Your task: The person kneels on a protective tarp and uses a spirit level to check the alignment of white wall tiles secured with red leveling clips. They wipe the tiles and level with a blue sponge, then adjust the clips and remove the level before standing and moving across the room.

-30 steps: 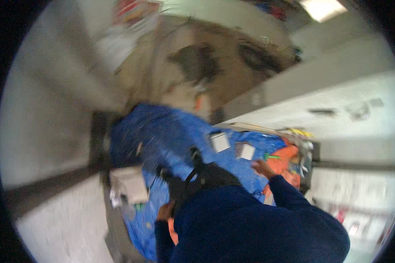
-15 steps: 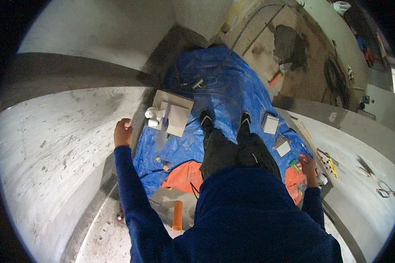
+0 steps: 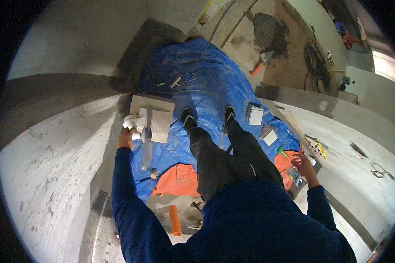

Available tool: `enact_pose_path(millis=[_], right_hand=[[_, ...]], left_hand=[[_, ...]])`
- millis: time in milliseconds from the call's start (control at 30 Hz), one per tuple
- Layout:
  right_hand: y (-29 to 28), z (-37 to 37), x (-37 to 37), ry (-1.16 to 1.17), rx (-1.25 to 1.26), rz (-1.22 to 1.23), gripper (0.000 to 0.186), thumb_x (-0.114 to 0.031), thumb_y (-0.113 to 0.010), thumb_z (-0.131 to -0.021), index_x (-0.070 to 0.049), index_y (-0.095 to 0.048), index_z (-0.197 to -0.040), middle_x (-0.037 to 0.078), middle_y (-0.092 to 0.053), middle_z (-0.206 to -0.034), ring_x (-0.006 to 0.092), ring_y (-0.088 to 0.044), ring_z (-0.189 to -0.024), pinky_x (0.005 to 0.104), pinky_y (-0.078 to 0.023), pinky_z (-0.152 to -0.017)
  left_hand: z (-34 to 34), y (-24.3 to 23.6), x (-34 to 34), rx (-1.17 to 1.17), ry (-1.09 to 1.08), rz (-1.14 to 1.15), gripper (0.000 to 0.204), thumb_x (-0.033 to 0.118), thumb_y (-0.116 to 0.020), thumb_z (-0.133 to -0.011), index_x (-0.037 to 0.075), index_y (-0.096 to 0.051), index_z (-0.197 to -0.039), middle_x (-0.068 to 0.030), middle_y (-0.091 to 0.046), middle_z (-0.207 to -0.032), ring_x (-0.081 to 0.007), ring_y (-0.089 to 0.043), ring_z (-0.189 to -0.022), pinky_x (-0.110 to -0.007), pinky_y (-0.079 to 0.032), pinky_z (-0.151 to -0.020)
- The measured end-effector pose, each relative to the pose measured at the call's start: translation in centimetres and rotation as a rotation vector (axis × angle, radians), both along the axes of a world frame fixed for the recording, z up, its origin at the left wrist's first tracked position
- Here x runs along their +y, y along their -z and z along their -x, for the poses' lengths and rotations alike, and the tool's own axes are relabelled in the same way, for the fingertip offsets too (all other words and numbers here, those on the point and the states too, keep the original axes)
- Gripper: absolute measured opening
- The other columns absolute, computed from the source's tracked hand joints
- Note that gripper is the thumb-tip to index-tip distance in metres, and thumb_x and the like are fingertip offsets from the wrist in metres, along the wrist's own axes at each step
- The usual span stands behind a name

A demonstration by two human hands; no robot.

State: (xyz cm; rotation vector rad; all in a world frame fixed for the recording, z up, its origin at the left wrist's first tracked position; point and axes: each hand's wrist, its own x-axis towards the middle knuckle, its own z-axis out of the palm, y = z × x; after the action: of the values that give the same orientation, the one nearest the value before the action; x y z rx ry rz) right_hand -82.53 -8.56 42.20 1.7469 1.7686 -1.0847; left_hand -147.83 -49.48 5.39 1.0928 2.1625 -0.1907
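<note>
My left hand (image 3: 126, 140) is at the near left side of a white rounded plastic pipe fitting (image 3: 134, 123), its fingers bent against it. The fitting stands at the edge of a pale board (image 3: 166, 104) that has a white ridged tile (image 3: 161, 126) on top. Beside it is a long greyish see-through piece (image 3: 148, 147) with a purple band. On the far right my right hand (image 3: 303, 165) hangs with fingers loosely curved and apart, nothing visible between them. It is above an orange cloth (image 3: 283, 165), near a green-handled tool (image 3: 281, 152) and a clear bottle-like thing (image 3: 296, 179).
A blue tarp (image 3: 206, 92) covers the floor under my feet. White tile stacks (image 3: 255, 115) lie to the right. An orange pipe (image 3: 175, 221) is near me. A cable with a white socket block (image 3: 176, 82) lies ahead. Low walls (image 3: 52, 149) rise on both sides.
My left hand has come down from beside the wall to the white pipe fitting. My right hand has shifted slightly left in the picture. The whole view has moved with my head.
</note>
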Motion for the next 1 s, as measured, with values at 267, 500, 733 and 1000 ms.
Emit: enact_pose_path(millis=[267, 500, 733, 1000], right_hand=[[2.0, 3.9, 1.0, -0.164, 0.083, -0.043, 0.04, -0.028, -0.071, -0.091, -0.008, -0.063, -0.126, 0.012, -0.073, -0.106, 0.0209, -0.07, -0.092, 0.0382, -0.056, -0.081], [1.7, 9.3, 1.4, -0.256, 0.004, -0.082, 0.04, -0.032, -0.068, -0.09, -0.007, -0.065, -0.121, 0.014, -0.072, -0.104, 0.0264, -0.07, -0.091, 0.0398, -0.055, -0.079], [2.0, 8.2, 0.7, -0.228, 0.034, -0.058, 0.04, -0.031, -0.068, -0.089, -0.008, -0.065, -0.122, 0.016, -0.072, -0.105, 0.0301, -0.071, -0.094, 0.0423, -0.055, -0.082], [4.5, 4.4, 0.2, -0.197, -0.029, 0.03, 0.044, -0.032, -0.071, -0.089, -0.005, -0.063, -0.123, 0.012, -0.072, -0.102, 0.0205, -0.069, -0.085, 0.0371, -0.055, -0.076]], left_hand=[[0.5, 3.5, -1.6, -0.003, 0.07, -0.027, 0.059, 0.011, -0.075, -0.075, 0.017, -0.058, -0.132, -0.0175, -0.062, -0.122, -0.0368, -0.06, -0.112, -0.046, -0.051, -0.094], [1.1, 3.7, 0.0, 0.147, 0.233, 0.099, 0.06, 0.035, -0.082, -0.072, 0.024, -0.062, -0.128, -0.0078, -0.062, -0.121, -0.0285, -0.06, -0.113, -0.04, -0.056, -0.085], [0.8, 2.2, 0.0, 0.089, 0.223, -0.095, 0.065, 0.031, -0.087, -0.067, 0.019, -0.061, -0.125, -0.0143, -0.063, -0.111, -0.0355, -0.062, -0.106, -0.045, -0.055, -0.085], [0.4, 1.2, 0.4, -0.001, 0.074, -0.082, 0.05, 0.02, -0.08, -0.072, 0.012, -0.065, -0.12, -0.0185, -0.063, -0.115, -0.0371, -0.061, -0.109, -0.044, -0.051, -0.095]])
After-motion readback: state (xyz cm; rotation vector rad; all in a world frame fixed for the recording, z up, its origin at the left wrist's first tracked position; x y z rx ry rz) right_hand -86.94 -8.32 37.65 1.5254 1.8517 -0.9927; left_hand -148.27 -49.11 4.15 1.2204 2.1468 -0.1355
